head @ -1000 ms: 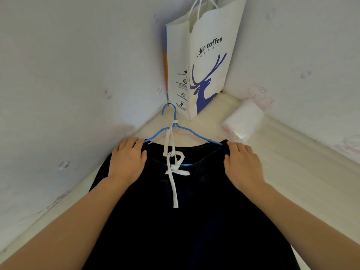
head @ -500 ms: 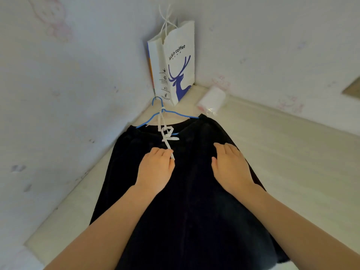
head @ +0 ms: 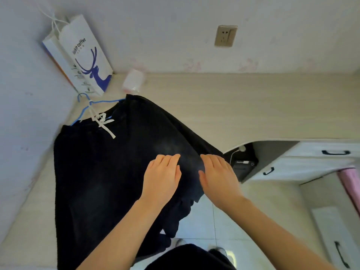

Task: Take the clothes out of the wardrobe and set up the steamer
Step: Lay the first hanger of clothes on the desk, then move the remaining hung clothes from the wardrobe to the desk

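1. Here, both forearms reach forward from the bottom of the view, side by side, over a black garment (head: 101, 172) spread on a pale desk top (head: 243, 106).
2. The left hand (head: 161, 180) lies palm down on the cloth, fingers straight and together, gripping nothing.
3. The right hand (head: 218, 177) lies just beside it, also flat with straight fingers, resting on the garment near its right edge and holding nothing.
4. The garment hangs on a blue hanger (head: 91, 108), whose hook points toward the corner of the walls; a white drawstring (head: 103, 123) is knotted at the waistband.
5. The lower end of the garment droops off the desk's front edge toward the tiled floor.
6. A white paper bag (head: 81, 55) with a blue deer print leans in the corner, just beyond the hanger's hook.
7. A small white packet (head: 133, 81) lies against the back wall beside the bag.
8. A wall socket (head: 226, 36) sits on the back wall, well apart from the hands.
9. White drawers (head: 311, 160) with dark handles stand to the right.
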The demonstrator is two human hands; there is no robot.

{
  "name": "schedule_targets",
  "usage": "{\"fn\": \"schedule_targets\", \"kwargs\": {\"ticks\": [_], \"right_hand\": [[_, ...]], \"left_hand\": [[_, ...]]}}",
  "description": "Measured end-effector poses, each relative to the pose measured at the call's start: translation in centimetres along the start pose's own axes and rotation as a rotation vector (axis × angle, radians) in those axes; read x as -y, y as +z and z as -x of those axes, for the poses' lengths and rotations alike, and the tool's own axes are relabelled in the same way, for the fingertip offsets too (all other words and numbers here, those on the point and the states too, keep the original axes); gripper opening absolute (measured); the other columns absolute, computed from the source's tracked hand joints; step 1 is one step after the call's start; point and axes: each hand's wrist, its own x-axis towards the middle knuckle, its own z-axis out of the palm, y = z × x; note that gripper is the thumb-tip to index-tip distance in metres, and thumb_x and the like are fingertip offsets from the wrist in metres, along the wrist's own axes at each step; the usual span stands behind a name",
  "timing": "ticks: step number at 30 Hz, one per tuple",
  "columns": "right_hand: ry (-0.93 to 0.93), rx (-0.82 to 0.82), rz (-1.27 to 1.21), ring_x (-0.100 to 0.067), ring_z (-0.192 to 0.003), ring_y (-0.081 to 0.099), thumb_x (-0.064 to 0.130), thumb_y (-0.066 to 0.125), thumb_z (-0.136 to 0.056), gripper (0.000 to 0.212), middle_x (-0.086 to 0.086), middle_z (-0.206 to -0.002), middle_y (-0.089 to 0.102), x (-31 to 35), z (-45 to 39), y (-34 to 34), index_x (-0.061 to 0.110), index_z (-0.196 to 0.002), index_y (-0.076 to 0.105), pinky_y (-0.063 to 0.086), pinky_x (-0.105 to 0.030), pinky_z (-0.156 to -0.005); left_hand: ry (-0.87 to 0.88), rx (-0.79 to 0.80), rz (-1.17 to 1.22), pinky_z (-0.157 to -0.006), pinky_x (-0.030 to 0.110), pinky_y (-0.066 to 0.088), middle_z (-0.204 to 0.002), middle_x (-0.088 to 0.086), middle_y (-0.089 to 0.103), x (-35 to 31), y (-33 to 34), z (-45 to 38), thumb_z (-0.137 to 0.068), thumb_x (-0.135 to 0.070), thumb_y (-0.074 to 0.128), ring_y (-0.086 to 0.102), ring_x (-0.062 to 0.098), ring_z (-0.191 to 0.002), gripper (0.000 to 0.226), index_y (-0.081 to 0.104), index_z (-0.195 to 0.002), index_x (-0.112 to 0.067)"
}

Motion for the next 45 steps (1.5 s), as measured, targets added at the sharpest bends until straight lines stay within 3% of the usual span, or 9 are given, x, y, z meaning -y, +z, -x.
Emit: {"fn": "schedule_targets", "kwargs": {"ticks": [4, 8, 14, 18, 27, 38, 45], "right_hand": [[0.126, -0.097, 0.037, -0.028, -0.105, 0.064, 0.023, 0.076, -0.077, 0.046, -0.006, -0.112, 0.067, -4.0, 7.0, -1.7, 0.009, -0.118, 0.061, 0.052, -0.037, -0.089], [0.321, -0.082, 0.068, -0.028, -0.117, 0.058, 0.027, 0.070, -0.083, 0.048, -0.008, -0.124, 0.062, -8.2, 14.2, -2.9, 0.007, -0.126, 0.057, 0.048, -0.038, -0.096], [0.577, -0.080, 0.081, -0.028, -0.114, 0.060, 0.030, 0.072, -0.081, 0.051, -0.007, -0.124, 0.063, -13.8, 25.8, -4.5, 0.008, -0.125, 0.059, 0.050, -0.039, -0.094], [0.706, -0.111, 0.070, -0.029, -0.114, 0.059, 0.029, 0.071, -0.082, 0.051, -0.008, -0.127, 0.061, -17.2, 33.8, -5.3, 0.008, -0.126, 0.057, 0.050, -0.039, -0.094], [0.961, -0.170, 0.057, -0.030, -0.118, 0.056, 0.026, 0.069, -0.083, 0.050, -0.009, -0.127, 0.059, -23.3, 48.9, -6.5, 0.006, -0.127, 0.055, 0.048, -0.039, -0.098], [1.156, -0.201, 0.078, -0.028, -0.121, 0.054, 0.027, 0.063, -0.087, 0.049, -0.008, -0.128, 0.059, -30.6, 56.1, -9.2, 0.007, -0.131, 0.053, 0.044, -0.038, -0.104], [1.222, -0.250, 0.109, -0.029, -0.109, 0.060, 0.022, 0.068, -0.081, 0.047, -0.009, -0.116, 0.064, -39.4, 55.9, -12.3, 0.005, -0.124, 0.059, 0.051, -0.038, -0.094]], "left_hand": [[0.116, 0.046, 0.073, -0.078, 0.030, 0.052, -0.106, -0.003, 0.069, -6.5, 0.6, 1.6, -0.086, -0.022, 0.066, 0.063, 0.016, -0.097, 0.036, 0.062, -0.121, -0.013], [0.266, 0.115, 0.164, -0.086, 0.029, 0.052, -0.113, -0.002, 0.066, -13.2, 1.3, 3.9, -0.088, -0.020, 0.063, 0.060, 0.015, -0.106, 0.038, 0.059, -0.125, -0.012], [0.438, 0.223, 0.223, -0.091, 0.028, 0.049, -0.116, -0.003, 0.065, -23.9, 3.3, 8.2, -0.090, -0.018, 0.061, 0.058, 0.015, -0.111, 0.038, 0.059, -0.127, -0.012], [0.576, 0.296, 0.237, -0.090, 0.033, 0.052, -0.118, 0.001, 0.066, -31.2, 5.3, 12.1, -0.088, -0.016, 0.063, 0.059, 0.020, -0.112, 0.039, 0.059, -0.126, -0.009], [0.836, 0.435, 0.275, -0.089, 0.028, 0.051, -0.121, -0.001, 0.066, -46.0, 9.1, 20.2, -0.088, -0.018, 0.061, 0.059, 0.016, -0.113, 0.040, 0.060, -0.127, -0.012], [1.019, 0.449, 0.343, -0.078, 0.027, 0.052, -0.109, -0.004, 0.067, -58.2, 12.1, 21.5, -0.083, -0.016, 0.066, 0.061, 0.015, -0.103, 0.038, 0.063, -0.121, -0.014], [1.053, 0.440, 0.385, -0.077, 0.029, 0.054, -0.109, -0.003, 0.068, -66.8, 15.3, 16.9, -0.082, -0.015, 0.067, 0.062, 0.016, -0.100, 0.039, 0.063, -0.122, -0.013]]}}
